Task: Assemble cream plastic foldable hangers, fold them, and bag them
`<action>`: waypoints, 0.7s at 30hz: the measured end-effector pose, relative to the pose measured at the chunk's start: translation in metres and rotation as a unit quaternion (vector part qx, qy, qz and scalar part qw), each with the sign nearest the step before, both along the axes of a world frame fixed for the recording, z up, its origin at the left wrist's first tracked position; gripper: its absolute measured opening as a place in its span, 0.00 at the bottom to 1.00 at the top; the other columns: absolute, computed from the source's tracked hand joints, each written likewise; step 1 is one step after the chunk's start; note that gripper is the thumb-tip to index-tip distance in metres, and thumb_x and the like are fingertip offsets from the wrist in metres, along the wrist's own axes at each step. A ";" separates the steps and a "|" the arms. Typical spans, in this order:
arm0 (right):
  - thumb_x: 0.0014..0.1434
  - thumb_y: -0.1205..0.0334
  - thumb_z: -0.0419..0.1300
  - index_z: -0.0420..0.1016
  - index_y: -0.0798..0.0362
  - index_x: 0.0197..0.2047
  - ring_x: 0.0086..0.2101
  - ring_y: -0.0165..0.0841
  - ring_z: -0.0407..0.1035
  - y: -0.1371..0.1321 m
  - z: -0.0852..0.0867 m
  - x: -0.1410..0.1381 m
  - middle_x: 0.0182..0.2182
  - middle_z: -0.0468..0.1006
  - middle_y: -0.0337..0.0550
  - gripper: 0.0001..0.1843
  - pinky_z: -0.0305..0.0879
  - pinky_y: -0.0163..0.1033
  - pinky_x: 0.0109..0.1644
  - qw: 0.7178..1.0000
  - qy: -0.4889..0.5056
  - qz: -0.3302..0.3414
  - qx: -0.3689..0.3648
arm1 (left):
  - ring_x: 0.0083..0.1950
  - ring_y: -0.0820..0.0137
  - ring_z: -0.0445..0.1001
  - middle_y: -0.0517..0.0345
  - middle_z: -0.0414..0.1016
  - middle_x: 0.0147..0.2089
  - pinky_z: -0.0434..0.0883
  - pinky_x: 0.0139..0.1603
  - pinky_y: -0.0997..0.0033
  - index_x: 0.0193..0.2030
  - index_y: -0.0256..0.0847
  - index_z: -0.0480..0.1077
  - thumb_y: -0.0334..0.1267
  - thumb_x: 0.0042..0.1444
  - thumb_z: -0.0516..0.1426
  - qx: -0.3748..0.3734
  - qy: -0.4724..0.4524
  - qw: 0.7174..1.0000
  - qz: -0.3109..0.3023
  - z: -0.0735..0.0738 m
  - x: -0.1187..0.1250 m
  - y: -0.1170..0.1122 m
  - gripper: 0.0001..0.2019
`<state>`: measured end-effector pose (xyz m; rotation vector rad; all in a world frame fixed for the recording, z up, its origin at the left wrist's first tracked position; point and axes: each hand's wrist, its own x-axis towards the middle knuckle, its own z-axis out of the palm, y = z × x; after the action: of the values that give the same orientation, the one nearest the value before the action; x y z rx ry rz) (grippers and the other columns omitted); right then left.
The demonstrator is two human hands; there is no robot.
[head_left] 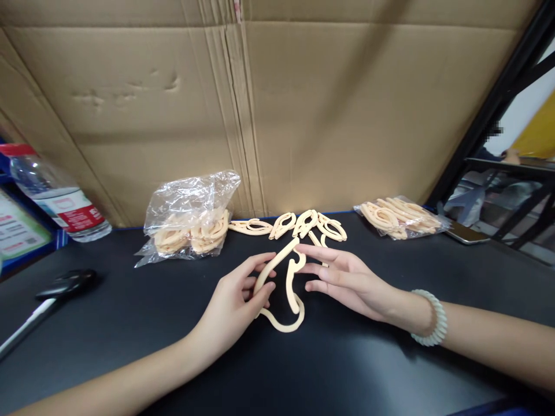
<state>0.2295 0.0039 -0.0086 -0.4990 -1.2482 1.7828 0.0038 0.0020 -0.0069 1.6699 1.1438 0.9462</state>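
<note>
A cream plastic folding clothes hanger (292, 289) is unfolded partway above the black tabletop, with a curved arm, a hook-like end and a lower loop showing. My left hand (243, 289) is closed around its left arm, thumb in front and fingers behind. On the other side, my right hand (347, 280) has its fingers stretched and spread, the upper fingertips at the hanger's top and hook-like end. Whether they press on it or only touch it is hard to see. Just beyond lie several folded hangers (284, 225) in a row, one partly behind my right fingers.
A clear bag of hangers (191, 231) stands back left; another bagged bundle (399, 216) lies back right beside a phone (468, 233). At left are a water bottle (65, 199) and a black device with a white cable (67, 283). A cardboard wall (347, 104) closes off the back.
</note>
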 end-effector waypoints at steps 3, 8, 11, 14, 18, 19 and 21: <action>0.55 0.61 0.68 0.73 0.51 0.56 0.50 0.34 0.68 0.002 -0.002 0.000 0.54 0.73 0.50 0.25 0.66 0.38 0.49 0.999 -0.021 -0.029 -0.003 | 0.30 0.71 0.75 0.55 0.75 0.42 0.75 0.30 0.70 0.57 0.40 0.65 0.42 0.58 0.56 0.028 0.021 0.999 0.003 0.002 -0.001 -0.001 0.21; 0.56 0.58 0.67 0.75 0.53 0.47 0.37 0.28 0.69 0.003 -0.005 -0.002 0.47 0.76 0.47 0.17 0.66 0.35 0.40 0.990 -0.090 -0.112 0.019 | 0.33 0.69 0.76 0.54 0.76 0.44 0.74 0.34 0.69 0.55 0.42 0.67 0.40 0.61 0.54 0.097 0.078 0.992 0.016 0.000 -0.004 -0.001 0.16; 0.58 0.54 0.65 0.69 0.54 0.44 0.26 0.24 0.63 0.003 -0.007 -0.002 0.38 0.77 0.44 0.16 0.59 0.32 0.28 0.981 -0.132 -0.131 0.054 | 0.38 0.67 0.76 0.55 0.76 0.46 0.74 0.41 0.67 0.55 0.44 0.68 0.37 0.62 0.53 0.178 0.132 0.975 0.022 -0.001 -0.006 -0.002 0.14; 0.60 0.51 0.62 0.62 0.52 0.46 0.20 0.22 0.54 0.002 -0.008 -0.002 0.29 0.76 0.38 0.19 0.49 0.31 0.23 0.970 -0.178 -0.140 0.090 | 0.46 0.65 0.76 0.56 0.76 0.47 0.71 0.48 0.66 0.53 0.46 0.69 0.34 0.64 0.51 0.256 0.179 0.950 0.017 -0.002 -0.006 -0.004 0.13; 0.64 0.47 0.56 0.64 0.55 0.49 0.19 0.24 0.54 0.001 -0.004 -0.002 0.23 0.72 0.34 0.20 0.48 0.32 0.22 0.952 -0.253 -0.110 0.131 | 0.46 0.67 0.76 0.57 0.76 0.47 0.71 0.45 0.70 0.53 0.46 0.68 0.31 0.64 0.50 0.291 0.216 0.932 0.012 -0.003 -0.006 -0.006 0.13; 0.64 0.46 0.54 0.66 0.56 0.48 0.18 0.24 0.53 0.000 -0.003 -0.002 0.21 0.71 0.34 0.20 0.48 0.32 0.22 0.946 -0.273 -0.094 0.144 | 0.45 0.67 0.77 0.57 0.76 0.46 0.71 0.43 0.71 0.52 0.46 0.68 0.31 0.64 0.50 0.298 0.224 0.928 0.010 -0.004 -0.006 -0.006 0.13; 0.65 0.45 0.52 0.69 0.57 0.45 0.18 0.24 0.53 -0.001 -0.001 -0.003 0.19 0.69 0.34 0.21 0.47 0.32 0.21 0.935 -0.308 -0.069 0.161 | 0.41 0.69 0.77 0.58 0.76 0.44 0.71 0.40 0.72 0.52 0.46 0.68 0.30 0.64 0.50 0.323 0.248 0.913 -0.001 -0.006 -0.007 -0.006 0.13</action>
<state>0.2264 0.0031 -0.0100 -0.9706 -1.8413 1.2986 -0.0029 -0.0040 -0.0128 2.5582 1.2193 0.9897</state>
